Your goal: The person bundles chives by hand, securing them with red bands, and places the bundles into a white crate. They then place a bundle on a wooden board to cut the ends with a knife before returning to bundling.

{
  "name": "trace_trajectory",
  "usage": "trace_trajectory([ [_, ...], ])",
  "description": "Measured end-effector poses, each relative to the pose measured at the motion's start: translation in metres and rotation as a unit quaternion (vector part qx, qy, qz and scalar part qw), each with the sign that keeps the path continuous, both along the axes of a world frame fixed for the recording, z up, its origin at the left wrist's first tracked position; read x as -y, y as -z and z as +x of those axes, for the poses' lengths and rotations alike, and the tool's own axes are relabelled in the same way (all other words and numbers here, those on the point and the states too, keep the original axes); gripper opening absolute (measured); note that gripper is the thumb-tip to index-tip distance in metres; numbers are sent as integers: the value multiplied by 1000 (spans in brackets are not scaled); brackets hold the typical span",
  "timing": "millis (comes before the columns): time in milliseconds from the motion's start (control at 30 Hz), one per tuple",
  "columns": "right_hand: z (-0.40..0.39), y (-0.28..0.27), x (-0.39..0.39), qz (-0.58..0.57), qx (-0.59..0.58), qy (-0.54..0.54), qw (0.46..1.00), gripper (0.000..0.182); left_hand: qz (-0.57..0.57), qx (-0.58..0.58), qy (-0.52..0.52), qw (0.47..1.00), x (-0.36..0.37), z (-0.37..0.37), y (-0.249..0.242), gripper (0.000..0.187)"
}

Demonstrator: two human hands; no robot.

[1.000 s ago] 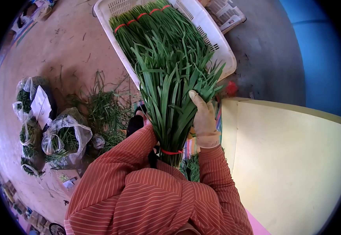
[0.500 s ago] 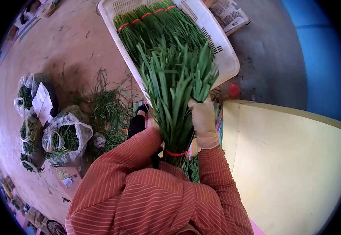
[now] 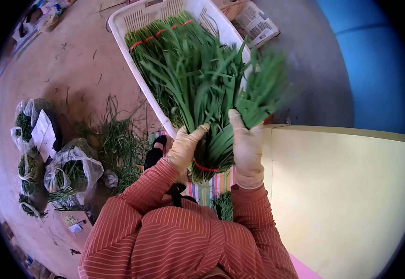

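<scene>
Both my gloved hands hold one bundle of long green chives (image 3: 216, 116), tied near its cut end with a red band (image 3: 205, 167). My left hand (image 3: 184, 148) grips the left side just above the band. My right hand (image 3: 246, 144) clasps the right side, fingers up along the leaves. The bundle's leaf tips fan out over a white plastic crate (image 3: 139, 76), which holds several more banded chive bundles (image 3: 165, 51). My sleeves are orange with stripes.
Loose chive trimmings (image 3: 116, 144) lie on the brown floor at left, beside clear plastic bags of greens (image 3: 67, 174). A pale yellow board (image 3: 342, 195) fills the right. A striped cloth (image 3: 211, 186) lies below the bundle. Another white crate (image 3: 253, 23) sits at top.
The bundle has been lifted and tipped away toward the crate. My left hand has come into view on its left side. The leaf tips blur with the motion.
</scene>
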State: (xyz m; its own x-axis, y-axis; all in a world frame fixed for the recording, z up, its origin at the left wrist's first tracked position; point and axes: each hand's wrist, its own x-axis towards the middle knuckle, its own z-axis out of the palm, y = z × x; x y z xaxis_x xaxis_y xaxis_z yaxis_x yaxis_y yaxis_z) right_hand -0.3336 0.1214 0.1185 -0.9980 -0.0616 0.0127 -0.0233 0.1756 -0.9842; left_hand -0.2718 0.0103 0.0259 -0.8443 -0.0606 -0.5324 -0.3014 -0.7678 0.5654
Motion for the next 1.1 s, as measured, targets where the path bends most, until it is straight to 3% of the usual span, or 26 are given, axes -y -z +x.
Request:
trace_trajectory([
  [100, -8, -1, -19, -55, 40, 6, 998, 35, 77, 4, -22, 997, 12, -4, 14, 37],
  [167, -12, -1, -26, -195, 132, 26, 971, 35, 122, 14, 28, 992, 18, -4, 14, 43],
  [333, -28, 3, -25, -168, 122, 14, 978, 37, 132, 32, 9, 991, 14, -9, 15, 46],
  [400, -36, -3, -20, -83, 124, -48, 988, 58, 180, 36, 1, 983, 15, -11, 20, 35],
  [433, -33, -6, -17, -85, 126, -51, 987, 58, 179, 36, -3, 983, 15, -13, 21, 35],
  [500, -19, -11, -17, 204, -14, 52, 978, 92, 197, 84, -44, 976, 17, -18, 13, 35],
  [533, -8, -4, -25, 221, -74, -30, 972, 118, 87, -21, -9, 996, 18, -19, 26, 37],
  [567, 11, -6, -24, 374, -162, -85, 909, 123, 175, -5, -38, 984, 21, -27, 26, 39],
  [633, 41, 6, -19, 475, -122, -162, 856, 124, 242, 79, -76, 964, 28, -43, -8, 43],
  [700, 40, 24, -16, 358, -22, -161, 920, 123, 178, 53, -66, 980, 30, -60, -14, 50],
  [767, 26, 32, -24, 288, -17, -168, 943, 118, 110, 27, -55, 992, 38, -61, -28, 58],
  [800, 19, 28, -28, 109, 110, -194, 969, 113, -37, -12, 6, 999, 51, -57, -42, 68],
  [833, 12, 25, -34, -75, 229, -214, 947, 108, -183, -52, 65, 980, 65, -53, -47, 78],
  [867, 14, 33, -45, -140, 265, -220, 928, 97, -89, -21, 52, 994, 76, -44, -32, 94],
  [900, 18, 30, -53, -141, 267, -219, 928, 97, -89, -19, 53, 994, 71, -39, -22, 94],
  [967, 29, 27, -65, -282, 447, -192, 827, 92, 51, 158, 100, 981, 62, -18, 0, 108],
  [1000, 34, 36, -69, -283, 450, -198, 824, 92, 217, 218, 110, 945, 44, -21, 13, 119],
  [1033, 39, 53, -75, -297, 468, -203, 807, 91, 215, 219, 103, 946, 31, -23, 33, 119],
  [1100, 34, 59, -70, -312, 489, -205, 788, 90, 366, -9, -22, 930, 15, -29, 47, 101],
])
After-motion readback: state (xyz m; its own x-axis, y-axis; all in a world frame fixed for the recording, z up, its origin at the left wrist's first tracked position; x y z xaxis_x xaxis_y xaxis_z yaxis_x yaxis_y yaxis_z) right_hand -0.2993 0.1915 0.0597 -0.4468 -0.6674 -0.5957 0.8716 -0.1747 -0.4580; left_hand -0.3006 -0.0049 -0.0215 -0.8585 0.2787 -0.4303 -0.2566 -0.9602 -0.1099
